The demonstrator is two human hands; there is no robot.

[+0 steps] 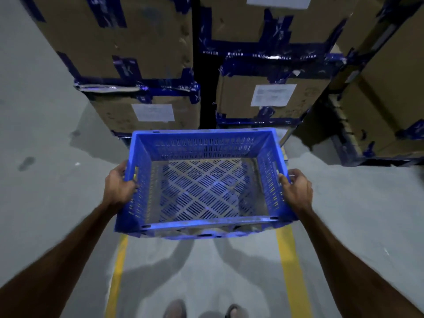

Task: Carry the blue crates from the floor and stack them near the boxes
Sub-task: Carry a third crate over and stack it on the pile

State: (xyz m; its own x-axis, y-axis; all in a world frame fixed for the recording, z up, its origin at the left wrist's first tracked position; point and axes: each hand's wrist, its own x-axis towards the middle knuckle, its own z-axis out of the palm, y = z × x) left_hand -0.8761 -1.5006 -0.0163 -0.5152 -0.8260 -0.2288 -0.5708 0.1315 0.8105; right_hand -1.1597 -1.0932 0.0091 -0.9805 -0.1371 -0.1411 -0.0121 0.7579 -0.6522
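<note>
A grey concrete warehouse floor (41, 157) with two painted yellow lines (290, 271) runs up to a wall of stacked brown cardboard boxes (146, 53), taped in dark blue and bearing white paper labels, and it is against those boxes that everything here is best placed. You hold one empty blue perforated plastic crate (204, 184) level and off the floor, directly in front of the boxes, its far rim just short of the lowest carton and its slotted base showing the floor beneath. Your left hand (119, 187) grasps the crate's left side wall, fingers curled round the rim at the handle slot; your right hand (297, 188) grasps the right side wall in the same way, thumb over the rim. Your feet (176, 309) stand between the yellow lines, back from the boxes. By the look of it, you are in the carrying step, at the end of the walk and about to set down. No other crate shows in front of the boxes, so this one probably starts the stack. The next move calls for lowering the crate straight and flat onto the floor close before the boxes, keeping both grips even so it does not tilt, and leaving its rim squared for the next crate to seat on.
</note>
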